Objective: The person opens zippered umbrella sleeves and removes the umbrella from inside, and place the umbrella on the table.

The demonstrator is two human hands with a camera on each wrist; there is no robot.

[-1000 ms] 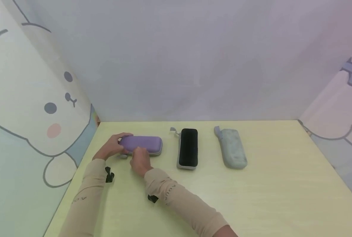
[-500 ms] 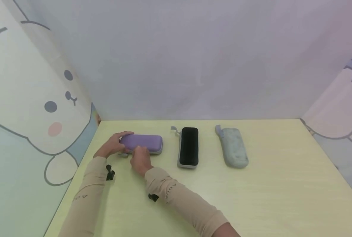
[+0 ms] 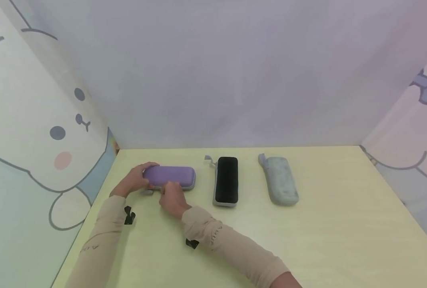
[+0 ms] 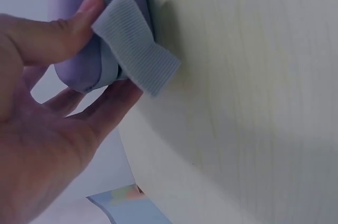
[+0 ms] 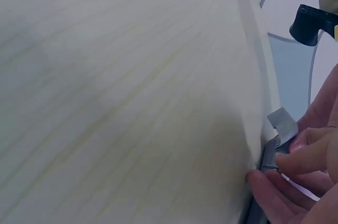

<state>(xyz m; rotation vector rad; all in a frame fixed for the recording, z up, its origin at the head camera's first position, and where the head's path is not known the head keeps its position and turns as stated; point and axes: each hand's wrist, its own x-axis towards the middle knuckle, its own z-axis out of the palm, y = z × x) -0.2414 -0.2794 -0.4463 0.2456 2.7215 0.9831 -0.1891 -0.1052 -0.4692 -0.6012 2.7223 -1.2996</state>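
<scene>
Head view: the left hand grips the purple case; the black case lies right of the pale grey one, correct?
No: the head view shows the black case left of the pale grey case. The left hand grips the purple case.

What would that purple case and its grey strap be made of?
Purple case: probably fabric or faux leather over a firm shell, smooth with a low sheen and neatly rounded edges. Grey strap: woven ribbon, matte, possibly synthetic, judging by its fine ribs.
</scene>
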